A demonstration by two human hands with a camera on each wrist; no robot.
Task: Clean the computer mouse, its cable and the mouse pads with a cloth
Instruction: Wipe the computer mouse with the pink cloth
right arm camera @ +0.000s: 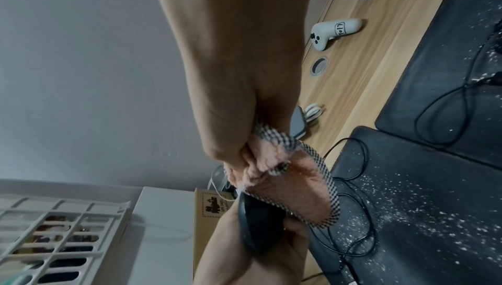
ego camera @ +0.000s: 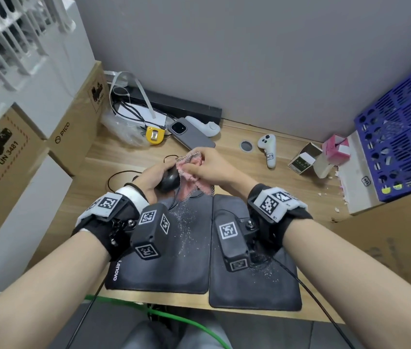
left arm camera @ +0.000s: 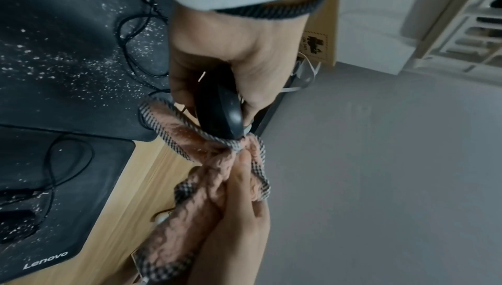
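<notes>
The mouse-wiping step is judged to be in hand: the black computer mouse (ego camera: 169, 181) is held lifted above the far edge of the mouse pads, with the grip of the left hand (ego camera: 149, 180) clamped around its smooth, rounded plastic shell, while the cloth (ego camera: 194, 172) is bunched in the grip of the right hand (ego camera: 212, 167), whose fingers (left arm camera: 244, 173) are pinched on a fold pressed against the nose of the mouse. The cloth is seen to be a fluffy pink terry with a woven black-and-white checked border, soft and easily crumpled. The thin black cable (left arm camera: 130, 53) is left trailing in loose loops over the left mouse pad (ego camera: 186, 248), its metal USB plug lying free on the pad in the left wrist view. Both the left pad and the right mouse pad (ego camera: 254, 285) are flat, matte, dark mats with rounded corners, set side by side on the wooden table (ego camera: 287, 177) and dusted with fine white specks (so they are judged not yet wiped). The next move is thought to call for the mouse to be turned in the hand so that its sides and underside can be reached, after which the cable would be drawn through the cloth and the pads swept.
</notes>
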